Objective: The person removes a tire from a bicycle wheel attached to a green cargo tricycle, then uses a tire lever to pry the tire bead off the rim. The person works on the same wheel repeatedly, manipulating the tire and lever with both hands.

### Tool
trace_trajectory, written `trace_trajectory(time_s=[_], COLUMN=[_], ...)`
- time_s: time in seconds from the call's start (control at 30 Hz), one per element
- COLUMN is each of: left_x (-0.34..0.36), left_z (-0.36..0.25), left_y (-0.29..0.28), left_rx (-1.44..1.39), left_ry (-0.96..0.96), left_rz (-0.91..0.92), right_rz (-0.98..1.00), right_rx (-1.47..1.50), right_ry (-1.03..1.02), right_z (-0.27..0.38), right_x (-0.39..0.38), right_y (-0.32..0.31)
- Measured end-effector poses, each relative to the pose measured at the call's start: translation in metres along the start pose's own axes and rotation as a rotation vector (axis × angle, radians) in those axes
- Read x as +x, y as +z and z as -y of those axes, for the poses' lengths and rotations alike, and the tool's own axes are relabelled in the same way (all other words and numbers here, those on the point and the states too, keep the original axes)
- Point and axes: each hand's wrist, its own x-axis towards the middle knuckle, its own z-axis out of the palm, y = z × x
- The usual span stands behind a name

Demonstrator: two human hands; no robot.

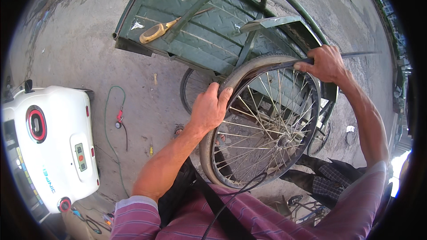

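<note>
A spoked wheel point(284, 143) with a worn grey-black tyre point(206, 155) stands tilted in front of me. My left hand point(211, 106) is closed around the tyre at its upper left, thumb lying over the inner edge. There the tyre bulges away from the rim. At the wheel's upper right, my right hand point(327, 64) grips a long dark strip point(362, 54). One end sticks out to the right past my fist, and the other side runs left along the tyre's inner edge. Whether it is rubber or a bar, I cannot tell.
Behind the wheel is a green metal cart point(200, 31), with a wooden-handled pointed tool point(153, 33) on its bed. A white vehicle point(55, 146) stands at left. On the ground lie a green hose point(106, 126), a red inflator with gauge point(119, 118) and a small yellow tool point(151, 150). Plaid cloth point(331, 180) shows lower right.
</note>
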Motion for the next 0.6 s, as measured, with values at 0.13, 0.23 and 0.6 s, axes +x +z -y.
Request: trace_trajectory(time_s=[0.13, 0.23, 0.6], left_x=[0.014, 0.022, -0.062], left_z=[-0.002, -0.002, 0.017], left_y=[0.007, 0.004, -0.011], left_rx=[-0.041, -0.087, -0.246], left_ry=[0.037, 0.035, -0.282], left_rz=[-0.004, 0.012, 0.121], right_rz=[-0.106, -0.066, -0.099], right_rx=[0.154, 0.121, -0.064], right_ry=[0.200, 0.230, -0.129], right_z=[0.011, 0.013, -0.004], right_x=[-0.050, -0.046, 0.013], right_y=[0.036, 0.021, -0.015])
